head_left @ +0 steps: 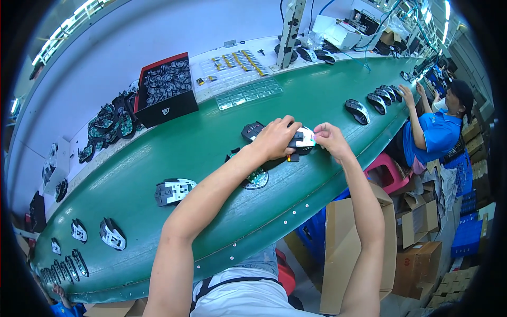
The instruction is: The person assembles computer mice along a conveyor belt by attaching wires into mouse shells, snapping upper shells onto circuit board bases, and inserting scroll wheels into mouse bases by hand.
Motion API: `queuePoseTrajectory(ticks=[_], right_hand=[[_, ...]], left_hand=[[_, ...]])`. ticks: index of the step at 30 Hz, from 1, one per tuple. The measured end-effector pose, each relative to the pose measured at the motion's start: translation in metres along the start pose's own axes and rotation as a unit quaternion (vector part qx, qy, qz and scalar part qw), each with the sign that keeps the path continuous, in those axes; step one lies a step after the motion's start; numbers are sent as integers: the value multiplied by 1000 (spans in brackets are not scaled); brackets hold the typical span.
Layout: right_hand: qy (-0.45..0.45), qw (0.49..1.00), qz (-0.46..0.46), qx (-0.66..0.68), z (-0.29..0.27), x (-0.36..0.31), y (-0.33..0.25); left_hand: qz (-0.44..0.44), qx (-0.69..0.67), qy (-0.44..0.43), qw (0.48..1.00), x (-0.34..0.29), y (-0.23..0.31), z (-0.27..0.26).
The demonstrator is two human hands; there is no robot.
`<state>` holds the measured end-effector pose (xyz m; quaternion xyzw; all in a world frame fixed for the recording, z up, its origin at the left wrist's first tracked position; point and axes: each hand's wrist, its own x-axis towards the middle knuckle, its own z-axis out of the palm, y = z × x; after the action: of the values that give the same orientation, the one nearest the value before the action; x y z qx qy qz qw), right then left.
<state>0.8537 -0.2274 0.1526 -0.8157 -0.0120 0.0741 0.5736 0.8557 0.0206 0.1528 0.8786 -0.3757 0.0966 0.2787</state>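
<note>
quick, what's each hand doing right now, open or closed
Left hand: closed on the black-and-white mouse, holding it.
Right hand: closed in a pinch at the mouse's edge; anything held cannot be told.

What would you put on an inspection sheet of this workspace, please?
Surface: green belt, several mouse parts along it.
Job's things: black-and-white mouse, in hand.
Clutter: red-rimmed black box of small parts; circuit boards piled beside it.
Hands: left hand grips the mouse; right hand at its right end.
Cables: blue cable near the top edge.
Surroundings: co-worker in blue, right; open cardboard box below the belt.
</note>
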Motion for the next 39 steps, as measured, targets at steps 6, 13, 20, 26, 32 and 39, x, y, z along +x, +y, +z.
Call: queuePoseTrajectory(ticks=[6,13,20,26,32,39], right_hand=[[23,982,-71,172,5,-35,-15],[138,969,-191,74,40,-89,-40],[110,927,-351,-75,45,-130,-43],[68,919,-387,25,48,-135,-38],[80,945,-283,140,62,-131,-21],[58,972,-226,21,-13,-73,72]], left_hand=[[25,-57,66,996,0,7,-4],[148,-21,179,972,-21,43,-2],[87,-232,55,967,-59,59,-46],[112,-244,83,960,-68,76,-48],[90,-244,156,953,-77,70,-32],[17,-303,193,933,-34,63,39]])
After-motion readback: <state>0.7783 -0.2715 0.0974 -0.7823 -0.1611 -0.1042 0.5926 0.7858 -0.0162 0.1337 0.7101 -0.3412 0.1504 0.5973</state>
